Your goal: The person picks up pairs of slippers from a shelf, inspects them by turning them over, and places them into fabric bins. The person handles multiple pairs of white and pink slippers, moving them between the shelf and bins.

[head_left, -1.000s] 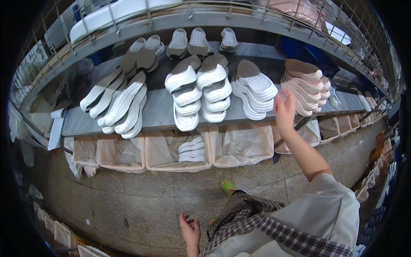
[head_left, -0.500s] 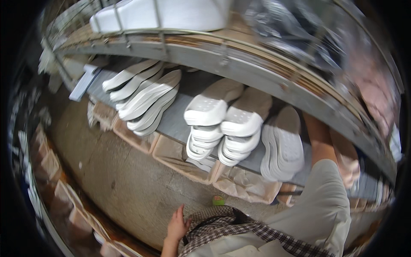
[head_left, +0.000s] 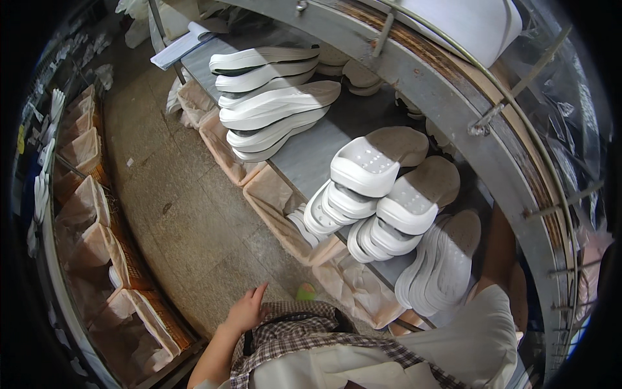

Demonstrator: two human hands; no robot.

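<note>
The fanned stack of flat white foam soles [head_left: 440, 266] lies on the grey shelf board [head_left: 304, 162] at about four o'clock in the view, and it is the thing nearest the person's reaching arm. The right forearm [head_left: 497, 243], coming out of a cream sleeve [head_left: 479, 324], rises just beside that stack. The right hand itself is hidden behind the curved metal rail of the upper shelf [head_left: 453, 110], so its grip cannot be told. The left hand [head_left: 246, 311] hangs at seven o'clock against a checked garment [head_left: 304, 334], empty, with its fingers loosely apart.

Judging by this, the work is at the reaching stage, at the back of the shelf by the flat soles. Any next move calls for drawing the arm clear without knocking the leaning stack.

At two o'clock from that stack stand two piles of white perforated moulded sandal uppers [head_left: 382, 188], touching each other. Further along, at eleven o'clock, is a pile of long white platform soles [head_left: 278, 104], then a paper pad [head_left: 181, 48]. Plastic-lined bins [head_left: 278, 201] hang below the board, above a concrete floor [head_left: 181, 214]. More lined baskets [head_left: 84, 214] stand at nine o'clock.
</note>
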